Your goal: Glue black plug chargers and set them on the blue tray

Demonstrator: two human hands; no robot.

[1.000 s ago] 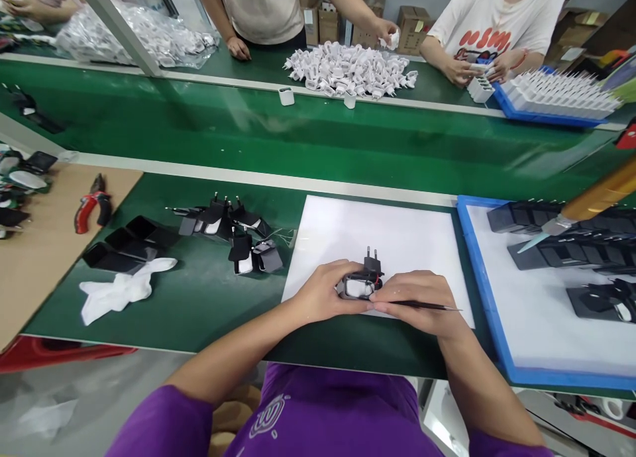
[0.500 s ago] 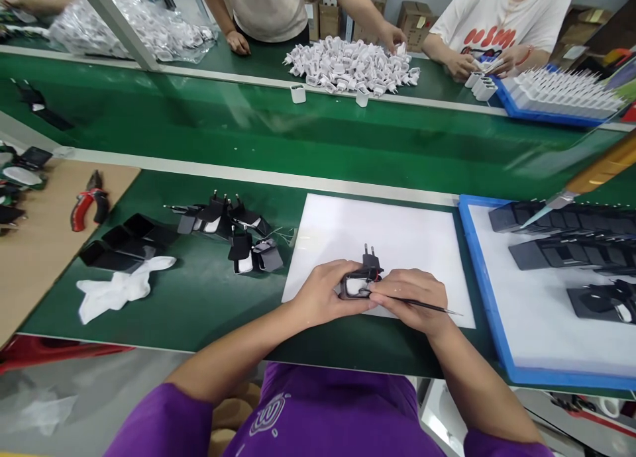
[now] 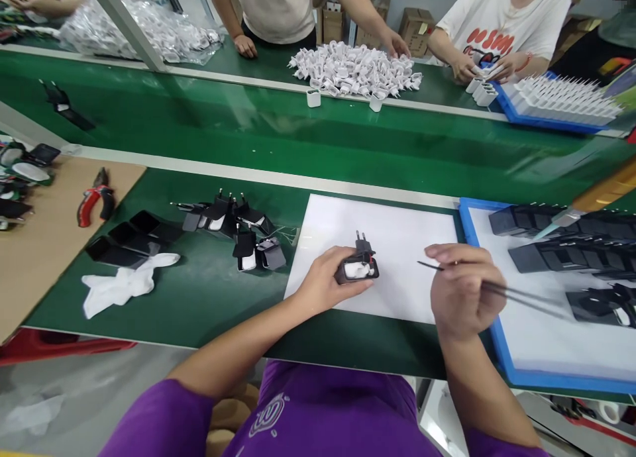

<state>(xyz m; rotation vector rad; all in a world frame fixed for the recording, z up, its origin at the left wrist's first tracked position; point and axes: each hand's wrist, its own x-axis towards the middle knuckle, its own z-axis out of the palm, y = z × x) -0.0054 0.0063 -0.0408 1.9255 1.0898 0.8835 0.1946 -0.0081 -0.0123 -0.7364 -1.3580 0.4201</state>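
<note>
My left hand (image 3: pixel 322 281) is closed around a black plug adapter case (image 3: pixel 342 275) above the white sheet. Its open side shows a white part inside, a bit of red wire, and a two-pin plug cover (image 3: pixel 364 245) standing at the back. Off to the right and raised, my right hand (image 3: pixel 467 291) grips thin black tweezers (image 3: pixel 517 295), blurred by motion. One dark end sticks out left of the fingers, apart from the adapter. The white sheet (image 3: pixel 397 225) lies under both hands.
More black adapters (image 3: pixel 246 245), empty-looking black cases (image 3: pixel 132 235), a white cloth (image 3: pixel 122 285) and red pliers (image 3: pixel 97 199) lie leftward. A blue-rimmed tray (image 3: pixel 479 271) holds black adapters at right. An orange-handled tool (image 3: pixel 596 195) hangs over it. Co-workers handle white plugs (image 3: pixel 355 69) beyond the green partition.
My right hand has moved right and up, away from the adapter, taking the tweezers along. My left hand still holds the adapter, now slightly tilted and further left.
</note>
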